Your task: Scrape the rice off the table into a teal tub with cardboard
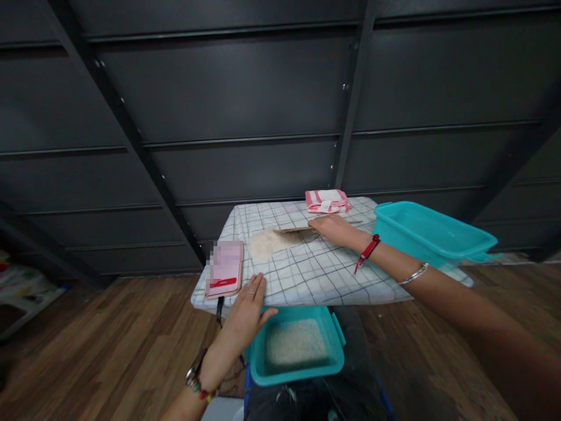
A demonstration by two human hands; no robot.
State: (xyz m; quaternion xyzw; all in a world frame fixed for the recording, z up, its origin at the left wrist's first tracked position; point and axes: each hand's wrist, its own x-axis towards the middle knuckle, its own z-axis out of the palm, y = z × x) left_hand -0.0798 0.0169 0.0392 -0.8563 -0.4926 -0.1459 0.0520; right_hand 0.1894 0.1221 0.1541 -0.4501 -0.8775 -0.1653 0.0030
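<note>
A small table under a checked white cloth [307, 280] stands in front of me. A pile of white rice [265, 242] lies on it. My right hand [331, 228] reaches across and presses a flat brown piece of card [295, 231] at the pile's right edge; its fingers lie closed on the card. My left hand [245, 313] rests open, fingers flat, on the cloth's near edge. Just below that edge sits a teal tub [298, 351] with rice in it.
A pink phone [225, 269] lies on the table's left side. A folded pink and white cloth [326, 200] sits at the far edge. A second teal tub [432, 234], with nothing in it, stands on the right. Dark metal panels behind, wooden floor around.
</note>
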